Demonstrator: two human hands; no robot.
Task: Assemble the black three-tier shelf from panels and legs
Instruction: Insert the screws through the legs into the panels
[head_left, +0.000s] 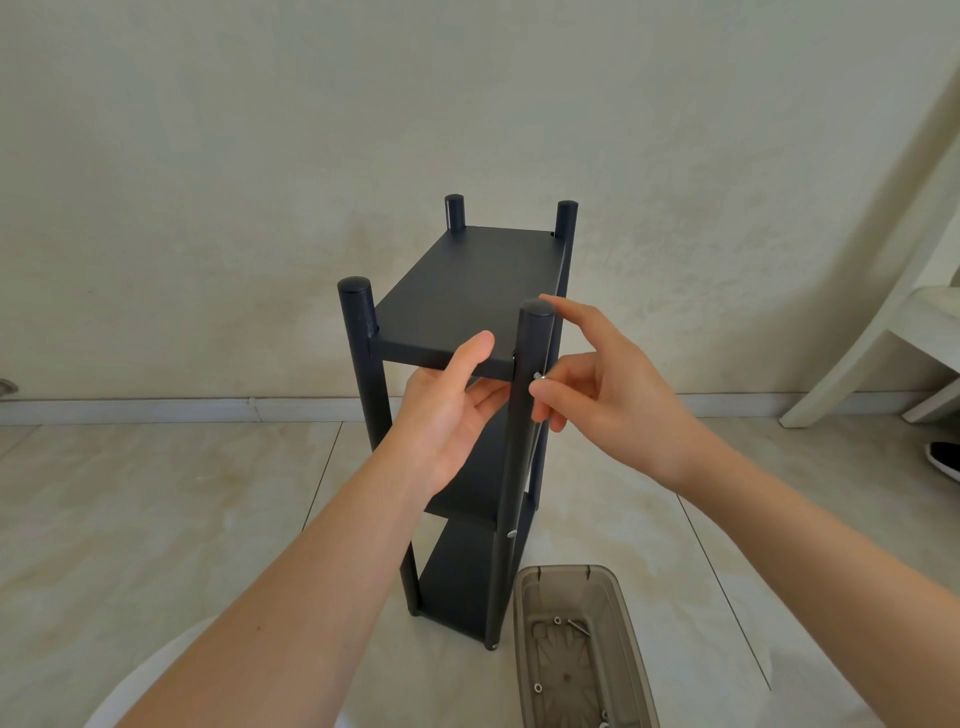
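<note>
While gripping top panel (467, 291) with left hand (447, 410), thumb above, pinches screw (537, 376) at near right leg (519, 467) with right hand (613, 395).

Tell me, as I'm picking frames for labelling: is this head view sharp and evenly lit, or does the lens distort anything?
Head view: soft, even light, no glare on the matte black shelf; the right hand and the screw it pinches at the near right leg are sharp; the wide lens stretches both forearms and tilts the white chair.

Black shelf (462, 291), translucent brown tray (631, 644), marbled beige floor (182, 519)
</note>
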